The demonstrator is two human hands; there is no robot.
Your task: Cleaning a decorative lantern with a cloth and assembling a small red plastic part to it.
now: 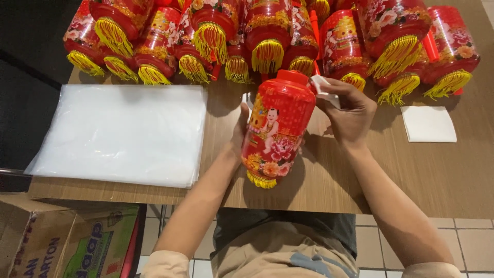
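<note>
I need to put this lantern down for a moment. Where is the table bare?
Bare wood lies on the table right of the right hand, below the white paper square, and between the plastic bag stack and the held lantern. The far edge is crowded with lanterns.

a flat stack of clear plastic bags (123, 134) lies on the wooden table (442, 175), at its left end, rectangular and milky white. below the table's left front corner, on the floor, stands an open brown cardboard carton (36, 242) with dark printing on its flap. tucked beside it, still under the table's edge, is a second box (100, 242) printed green with blue and red lettering. a small white square sheet (428, 123) rests on the table's right part.
</note>
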